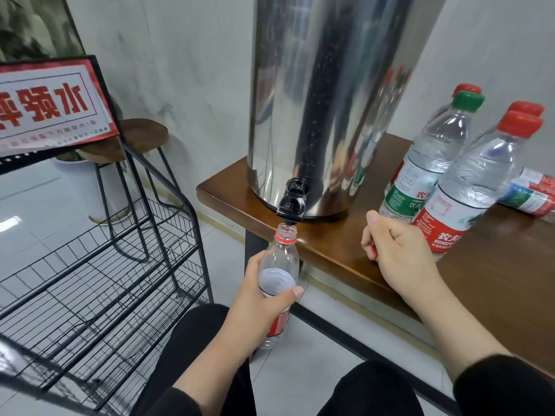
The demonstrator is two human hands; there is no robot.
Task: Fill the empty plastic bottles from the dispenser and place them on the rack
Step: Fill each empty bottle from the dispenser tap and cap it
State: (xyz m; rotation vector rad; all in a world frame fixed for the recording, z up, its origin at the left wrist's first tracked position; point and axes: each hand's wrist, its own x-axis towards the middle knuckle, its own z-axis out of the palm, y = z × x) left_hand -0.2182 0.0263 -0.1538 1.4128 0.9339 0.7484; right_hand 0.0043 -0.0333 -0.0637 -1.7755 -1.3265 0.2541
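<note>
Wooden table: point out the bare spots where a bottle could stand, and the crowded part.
Bare wood on the table lies along the front edge between the dispenser and the right hand, and nearer the camera, right of that hand's forearm. The far right is crowded: upright capped bottles clustered, one bottle lying down behind them.

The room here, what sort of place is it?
Probably a free drinking-water point in an office or shop. A steel dispenser stands on a wooden table beside capped bottles, and a wire rack carries a red sign with the character for water.
</note>
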